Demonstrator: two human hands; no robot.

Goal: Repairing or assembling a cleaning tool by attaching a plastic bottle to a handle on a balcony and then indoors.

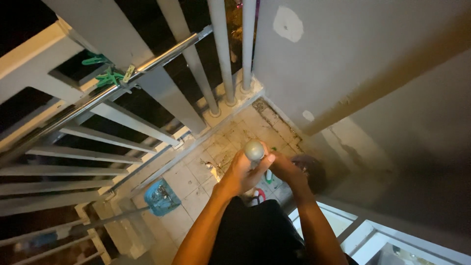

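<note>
You stand on a narrow balcony at night, looking straight down. The grey wall (373, 64) fills the right side of the view, with pale patches on it. On your left runs the railing (122, 122) of thick grey bars, crossed by a shiny metal rod (147, 66) with green clothes pegs (105, 76) clipped to it. Below you is the tiled floor (230, 137), stained and dirty, with a drain grate near the corner by the wall. At the lower right a lit window frame (363, 235) shows white.

On the floor by the railing sits a blue dustpan (161, 197), its long handle slanting off to the left. A dark round thing lies against the wall, just beyond your right hand; what it is cannot be told.

Both your forearms reach forward over your dark clothing. Your left hand (243, 172) has its fingers wrapped tight around a pole (254, 149), just below its rounded grey top, which points up at you. Your right hand (284, 168) touches the same pole just beside the left, fingers curled on it. Near your feet a red-strapped sandal shows.
</note>
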